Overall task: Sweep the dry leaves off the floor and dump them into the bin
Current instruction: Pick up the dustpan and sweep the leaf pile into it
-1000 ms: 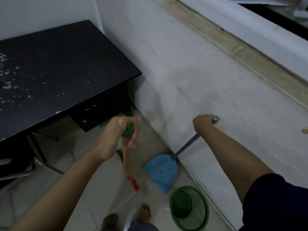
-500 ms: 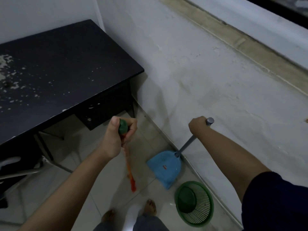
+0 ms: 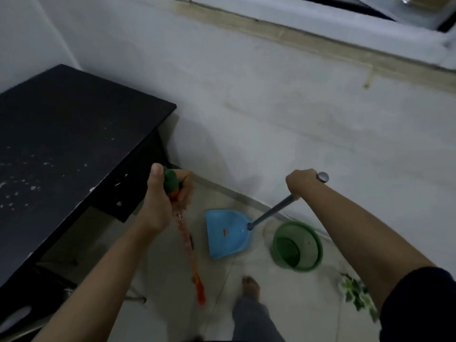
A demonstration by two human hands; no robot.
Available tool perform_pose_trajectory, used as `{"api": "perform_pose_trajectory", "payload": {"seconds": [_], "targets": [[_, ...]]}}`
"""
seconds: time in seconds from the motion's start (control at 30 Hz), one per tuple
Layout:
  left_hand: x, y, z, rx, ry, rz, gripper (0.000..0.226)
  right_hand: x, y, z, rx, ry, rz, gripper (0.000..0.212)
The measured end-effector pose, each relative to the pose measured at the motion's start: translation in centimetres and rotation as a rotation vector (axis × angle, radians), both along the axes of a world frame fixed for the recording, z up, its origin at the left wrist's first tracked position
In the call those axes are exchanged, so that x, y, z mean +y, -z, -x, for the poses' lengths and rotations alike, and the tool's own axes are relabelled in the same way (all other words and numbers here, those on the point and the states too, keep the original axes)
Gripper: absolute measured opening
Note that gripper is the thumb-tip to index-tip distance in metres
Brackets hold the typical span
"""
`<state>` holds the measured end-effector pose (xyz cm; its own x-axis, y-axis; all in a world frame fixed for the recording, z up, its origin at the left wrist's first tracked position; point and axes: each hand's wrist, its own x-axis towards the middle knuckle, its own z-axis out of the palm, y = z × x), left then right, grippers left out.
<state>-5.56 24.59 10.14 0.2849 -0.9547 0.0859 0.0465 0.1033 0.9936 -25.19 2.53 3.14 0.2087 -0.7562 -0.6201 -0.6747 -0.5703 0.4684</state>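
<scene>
Leaves [image 3: 355,291]: a green-and-white cluster lies on the floor [image 3: 246,280] at lower right, near your bin [image 3: 297,245].
Left hand [image 3: 161,197]: you grip the broom [image 3: 190,253] at its green top, so the head hangs low.
Right hand [image 3: 299,182]: curled round the dustpan [image 3: 228,233] handle, holding the pan beside the bin, likely ready to catch.
Desk [image 3: 74,144]: crowds your left.

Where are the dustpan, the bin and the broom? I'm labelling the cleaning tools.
dustpan [image 3: 225,232]: head view, middle of the blue pan.
bin [image 3: 309,245]: head view, inner wall of the green basket.
broom [image 3: 187,239]: head view, orange shaft below the left hand.
</scene>
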Motion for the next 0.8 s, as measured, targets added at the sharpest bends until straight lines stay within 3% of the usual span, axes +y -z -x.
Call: {"api": "perform_pose_trajectory", "payload": {"seconds": [0.3,0.47,0.63,0.8], "targets": [[7.2,-1.6,3.0,0.007,0.238,0.024,0.081,14.0,-2.1,7.6,-0.018,0.200,0.001,0.022],[9.0,-2.4,7.2,0.002,0.352,0.030,0.074,20.5,-3.5,14.4,-0.026,0.304,0.021,0.025],[11.0,-3.0,14.4,-0.003,0.514,0.019,0.074,28.0,-5.0,23.7,-0.035,0.471,0.007,0.033],[14.5,-3.8,25.3,-0.054,0.691,0.049,0.076,36.9,-6.8,34.9,-0.051,0.638,0.025,0.020]]}}
